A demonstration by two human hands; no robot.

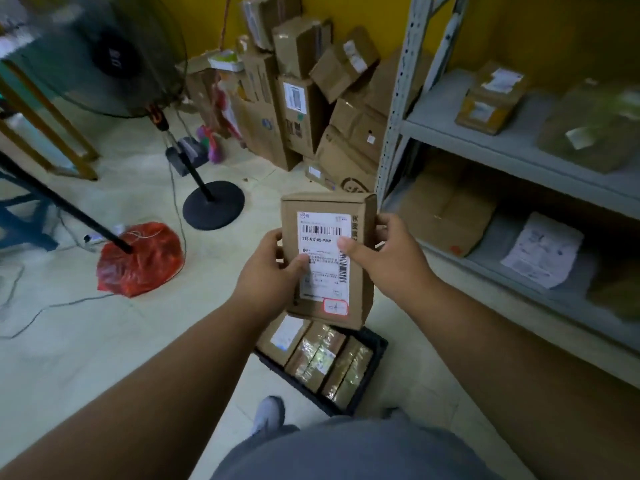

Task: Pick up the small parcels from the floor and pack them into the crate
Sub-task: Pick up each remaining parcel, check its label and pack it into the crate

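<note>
A small brown cardboard parcel (356,271) with a white shipping label is held up in front of me, label facing me. My left hand (266,275) grips its left edge, thumb on the label. My right hand (388,258) grips its right edge, thumb across the label's top right. Directly below the parcel, on the floor, sits a black crate (375,362) holding three brown taped parcels (318,355) side by side. The crate's far end is hidden behind the held parcel.
A grey metal shelf rack (485,133) with boxes stands at the right. Stacked cardboard boxes (304,109) lean against the yellow wall. A standing fan's base (213,204), a red plastic bag (142,259) and cables lie on the tiled floor at the left.
</note>
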